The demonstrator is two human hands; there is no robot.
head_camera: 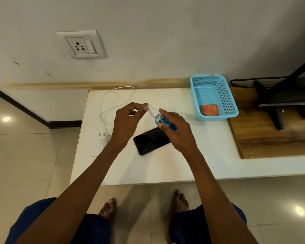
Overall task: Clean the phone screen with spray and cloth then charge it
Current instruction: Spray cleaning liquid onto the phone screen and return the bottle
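Head view: bottle [163, 120] was gripped by right hand [176, 131], cap pinched by left fingers [145, 108]; phone [151, 140] lay directly below, mid-frame.

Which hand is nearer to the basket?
Right. The right hand, holding the spray bottle over the phone, is just left of the basket. The left hand, pinching the bottle's cap, lies farther left.
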